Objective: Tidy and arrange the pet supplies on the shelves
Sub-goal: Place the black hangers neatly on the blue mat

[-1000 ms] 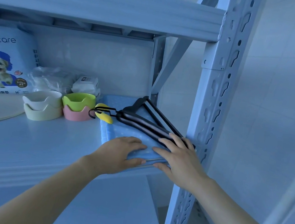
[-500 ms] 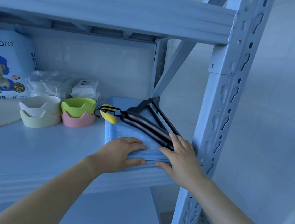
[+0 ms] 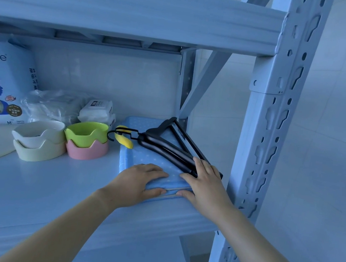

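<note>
Pale metal shelving rack point(image 3: 129, 9) is standing against a white tiled wall point(image 3: 345, 132). Slotted upright point(image 3: 276, 145) is rising at right; diagonal brace point(image 3: 205, 84) is crossing behind. Cool bluish light is falling evenly.

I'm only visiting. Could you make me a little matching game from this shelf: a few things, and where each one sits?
Things:
1 green bowl
2 black hangers
3 dog-picture bag
4 wipes pack

Places:
A on the blue folded cloth
B nested in the pink bowl
C directly behind the green bowl
D far left of the shelf

Pairs: 1-B, 2-A, 3-D, 4-C.
</note>
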Motion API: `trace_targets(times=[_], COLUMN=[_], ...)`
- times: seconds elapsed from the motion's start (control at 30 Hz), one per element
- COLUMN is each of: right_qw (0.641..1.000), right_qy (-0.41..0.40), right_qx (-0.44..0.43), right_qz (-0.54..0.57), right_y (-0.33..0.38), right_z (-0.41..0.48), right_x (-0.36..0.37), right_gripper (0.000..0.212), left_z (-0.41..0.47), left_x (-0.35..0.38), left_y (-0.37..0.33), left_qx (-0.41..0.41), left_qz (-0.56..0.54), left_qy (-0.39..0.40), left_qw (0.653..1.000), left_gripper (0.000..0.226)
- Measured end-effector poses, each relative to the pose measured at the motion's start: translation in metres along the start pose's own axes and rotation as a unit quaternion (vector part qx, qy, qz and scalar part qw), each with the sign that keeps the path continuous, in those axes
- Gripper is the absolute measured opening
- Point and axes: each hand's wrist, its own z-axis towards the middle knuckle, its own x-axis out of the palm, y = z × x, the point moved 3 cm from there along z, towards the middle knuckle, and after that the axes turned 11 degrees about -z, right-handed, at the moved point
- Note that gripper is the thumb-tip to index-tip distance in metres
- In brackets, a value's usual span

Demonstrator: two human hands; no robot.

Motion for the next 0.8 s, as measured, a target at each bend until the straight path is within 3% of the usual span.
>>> trace_targets(times=[0.8], right_qw=[1.0], right_qy=[0.003], right_qx=[0.021], right_qz=[0.009], right_y=[-0.001], right_z=[0.053], right_x=[0.022], right_gripper=[0.053], left_z=[0.036], left_x=[-0.008], left_y=[0.046], left_qx=[-0.001], left_qz=[-0.015], left_qy=[-0.001], left_qw=[1.0], left_gripper=[0.049])
